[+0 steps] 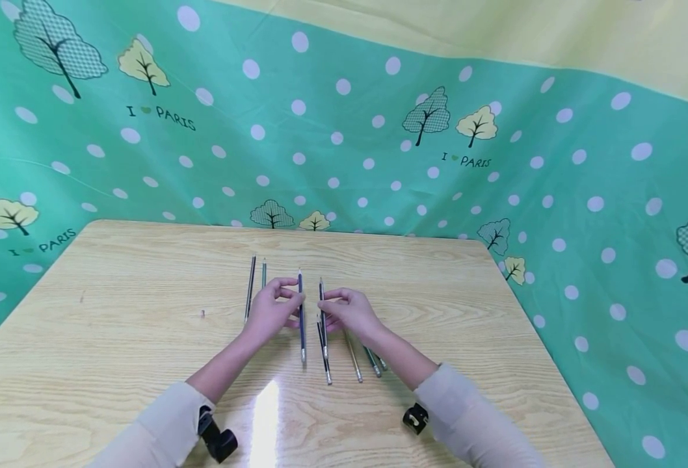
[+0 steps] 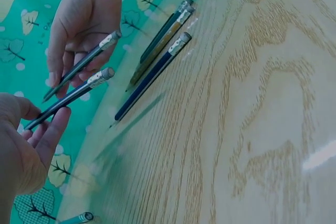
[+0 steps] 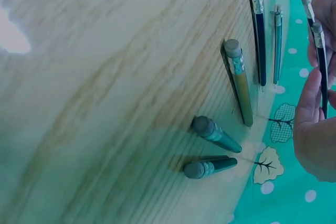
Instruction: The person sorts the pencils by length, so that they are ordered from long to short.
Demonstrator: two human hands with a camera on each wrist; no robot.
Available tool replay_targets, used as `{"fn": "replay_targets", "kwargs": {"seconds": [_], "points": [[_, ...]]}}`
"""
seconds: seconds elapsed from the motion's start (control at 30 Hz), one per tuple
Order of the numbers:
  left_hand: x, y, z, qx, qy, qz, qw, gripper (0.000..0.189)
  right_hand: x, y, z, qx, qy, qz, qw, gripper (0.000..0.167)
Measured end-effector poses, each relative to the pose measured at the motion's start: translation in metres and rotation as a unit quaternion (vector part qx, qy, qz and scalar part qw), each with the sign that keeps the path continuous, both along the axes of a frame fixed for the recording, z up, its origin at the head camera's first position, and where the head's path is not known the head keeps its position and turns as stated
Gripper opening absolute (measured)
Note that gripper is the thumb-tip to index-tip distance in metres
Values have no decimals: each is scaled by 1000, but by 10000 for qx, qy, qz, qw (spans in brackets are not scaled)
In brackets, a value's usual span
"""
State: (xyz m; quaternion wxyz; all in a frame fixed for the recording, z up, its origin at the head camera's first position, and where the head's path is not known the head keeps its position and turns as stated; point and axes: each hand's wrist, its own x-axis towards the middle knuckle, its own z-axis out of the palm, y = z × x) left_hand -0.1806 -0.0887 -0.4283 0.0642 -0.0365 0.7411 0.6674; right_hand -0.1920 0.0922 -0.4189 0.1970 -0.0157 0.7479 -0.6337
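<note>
My left hand pinches a dark blue pencil between thumb and fingers, its point facing away and its eraser end toward me. Just to its right, my right hand holds a second dark pencil much the same way, nearly parallel to the first. In the left wrist view both held pencils appear raised above the tabletop. Beneath and beside the right hand lie another dark pencil, a gold pencil and green pencils, partly hidden by that hand and forearm.
Left of the left hand, a dark pencil and a green pencil lie on the wooden table. A small mark shows farther left. Behind the table hangs a green dotted cloth.
</note>
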Motion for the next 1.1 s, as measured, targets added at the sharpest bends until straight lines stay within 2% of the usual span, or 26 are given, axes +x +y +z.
{"fn": "replay_targets", "kwargs": {"seconds": [0.33, 0.73, 0.8, 0.87, 0.9, 0.97, 1.03, 1.1], "points": [[-1, 2, 3, 83, -115, 46, 9999, 43, 1, -2, 0, -33, 37, -114, 9999, 38], [-1, 3, 2, 185, -83, 31, 9998, 47, 1, -3, 0, -81, 19, -156, 9998, 34], [1, 4, 8, 168, -109, 16, 9998, 46, 1, -3, 1, -107, 15, -122, 9999, 35], [6, 5, 16, 163, -125, 10, 9998, 44, 5, -3, 9, -119, -14, -88, 9999, 36], [6, 5, 17, 150, -140, 16, 9998, 44, 7, -3, 13, -123, -21, -68, 9999, 36], [6, 5, 17, 137, -137, 23, 9998, 45, 11, -3, 20, -116, -34, -18, 9999, 37], [3, 4, 11, 137, -122, 38, 9998, 46, 15, -4, 28, -102, -40, 4, 9999, 38], [-1, 3, 3, 129, -118, 57, 9998, 48, 15, -3, 28, -94, -42, 13, 9999, 39]]}}
